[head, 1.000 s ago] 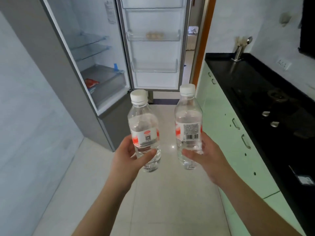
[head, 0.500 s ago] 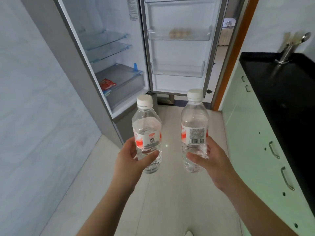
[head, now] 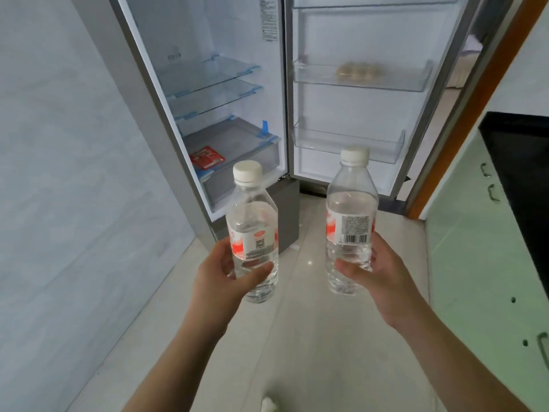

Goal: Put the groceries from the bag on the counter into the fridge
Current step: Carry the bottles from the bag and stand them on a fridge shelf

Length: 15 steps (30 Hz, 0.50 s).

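Closest in: left hand [head: 221, 275] wrapped round the lower half of the left water bottle [head: 253, 233], thumb across the front, and right hand [head: 375, 273] gripping the right water bottle [head: 350, 224] the same way, barcode facing out. Both upright, white caps on, well apart from each other, held out over the tiled floor [head: 297, 337]. Compared with half a second ago, noticeably nearer the fridge [head: 225, 120] now and turned more squarely onto it, so the open compartment and the door fill most of the view, while the black counter [head: 517, 162] has slid off to the right edge, tap gone from view. Grips look unchanged, just carried along. Further in: red packet [head: 207, 157] lying on the cover over the bottom drawer, glass shelves above it bare as far as can be seen. On the open door [head: 356, 114], lower door bin [head: 349, 142] looks free, upper bin holding something pale and blurry, maybe eggs, can't tell. Probably means the walk over is nearly done and only the placing is left, lower door bin looking like the natural spot for bottles. Bag itself not in view.
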Available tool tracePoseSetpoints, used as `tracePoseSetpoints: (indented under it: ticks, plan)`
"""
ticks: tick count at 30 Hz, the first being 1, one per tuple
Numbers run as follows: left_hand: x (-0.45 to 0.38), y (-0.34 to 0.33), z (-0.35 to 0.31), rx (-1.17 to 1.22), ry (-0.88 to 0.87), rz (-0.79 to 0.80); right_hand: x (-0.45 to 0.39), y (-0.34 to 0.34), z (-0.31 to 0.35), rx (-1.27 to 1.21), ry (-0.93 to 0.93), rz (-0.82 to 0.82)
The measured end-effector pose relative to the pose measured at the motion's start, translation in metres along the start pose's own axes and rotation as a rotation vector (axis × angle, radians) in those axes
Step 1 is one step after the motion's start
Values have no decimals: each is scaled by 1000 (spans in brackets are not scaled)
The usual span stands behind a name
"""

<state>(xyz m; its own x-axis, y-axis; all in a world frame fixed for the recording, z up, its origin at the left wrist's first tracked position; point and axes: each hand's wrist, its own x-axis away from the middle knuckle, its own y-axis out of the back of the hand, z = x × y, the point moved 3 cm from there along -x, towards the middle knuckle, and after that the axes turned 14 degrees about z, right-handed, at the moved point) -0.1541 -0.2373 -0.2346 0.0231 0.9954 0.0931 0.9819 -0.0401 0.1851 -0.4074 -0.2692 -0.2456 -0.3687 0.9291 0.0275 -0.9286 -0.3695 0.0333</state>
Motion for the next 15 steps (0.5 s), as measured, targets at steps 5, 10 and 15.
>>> tracePoseSetpoints:
  ticks: [5, 10, 15]
  plan:
    - [-59, 37, -9, -55, -37, -10, -71, -8, 9, 24, 35, 46]
    - [-115, 72, -20, -44, -54, -11, -136, -16, 22, 47, 41, 52]
    - [-170, 90, -27, -46, -64, 18, -187, -15, 33, 45, 58, 30]
